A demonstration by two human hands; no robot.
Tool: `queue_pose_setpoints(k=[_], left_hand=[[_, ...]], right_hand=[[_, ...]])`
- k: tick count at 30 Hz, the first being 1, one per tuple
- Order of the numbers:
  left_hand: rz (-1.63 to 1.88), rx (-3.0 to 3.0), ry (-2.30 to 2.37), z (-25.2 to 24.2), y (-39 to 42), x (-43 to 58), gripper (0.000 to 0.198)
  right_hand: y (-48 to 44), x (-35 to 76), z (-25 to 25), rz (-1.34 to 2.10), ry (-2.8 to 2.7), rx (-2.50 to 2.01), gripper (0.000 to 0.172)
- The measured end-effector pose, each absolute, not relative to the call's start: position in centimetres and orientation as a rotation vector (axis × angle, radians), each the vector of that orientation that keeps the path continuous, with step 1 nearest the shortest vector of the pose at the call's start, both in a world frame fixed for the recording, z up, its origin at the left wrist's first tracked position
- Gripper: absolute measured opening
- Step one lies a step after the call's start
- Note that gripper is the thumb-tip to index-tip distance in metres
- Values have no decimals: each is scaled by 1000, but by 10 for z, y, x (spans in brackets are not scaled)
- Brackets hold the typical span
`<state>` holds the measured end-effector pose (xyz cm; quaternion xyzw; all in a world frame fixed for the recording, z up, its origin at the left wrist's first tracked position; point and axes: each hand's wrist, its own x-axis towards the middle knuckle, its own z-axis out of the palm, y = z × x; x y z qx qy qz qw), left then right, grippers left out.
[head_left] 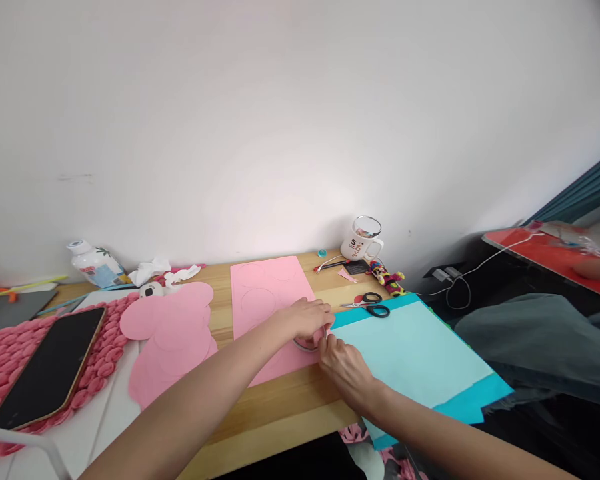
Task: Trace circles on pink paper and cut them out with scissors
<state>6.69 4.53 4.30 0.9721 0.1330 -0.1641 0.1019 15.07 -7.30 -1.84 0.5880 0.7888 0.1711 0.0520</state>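
Observation:
My left hand (304, 319) rests curled over a small round object (305, 344), perhaps a tape roll, pressing it onto the lower right corner of a pink sheet (265, 300). My right hand (344, 363) meets it from the right with fingers pinched together at the object's edge; what they pinch is too small to make out. Faint circle outlines show on the pink sheet. Several cut pink circles (173, 330) lie to the left of it.
Light blue and teal sheets (420, 353) lie at the right, with black scissors (373, 305) at their top edge. A white mug (363, 240) stands by the wall. A phone (55, 367) lies on a pink knitted mat (0, 353). Bottle (95, 263) at left.

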Motion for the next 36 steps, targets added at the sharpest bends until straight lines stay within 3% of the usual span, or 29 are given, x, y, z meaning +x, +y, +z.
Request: queue_pose_setpoints(k=[10,16,22,27,32,36], left_hand=[[-497,2859,415,44,44,65,40],[-547,2834,406,44,46,69,42],[-583,2818,403,44,47,73,41],[-626,2839,398,49,45,77,39],[-637,2897,396,49,41,79,36],[-640,2928,393,47,40,80,39]], right_hand=[[-92,188,-30,-34,2835,2176,23],[-93,146,-42,470,2923,1966,22],[-74,100,-28,759,2587,1853,28],[-60,79,-18,649,2389,1751,30],[-47,71,-7,328,2308,1898,31],[-40,66,-6,312,2279,2023,35]])
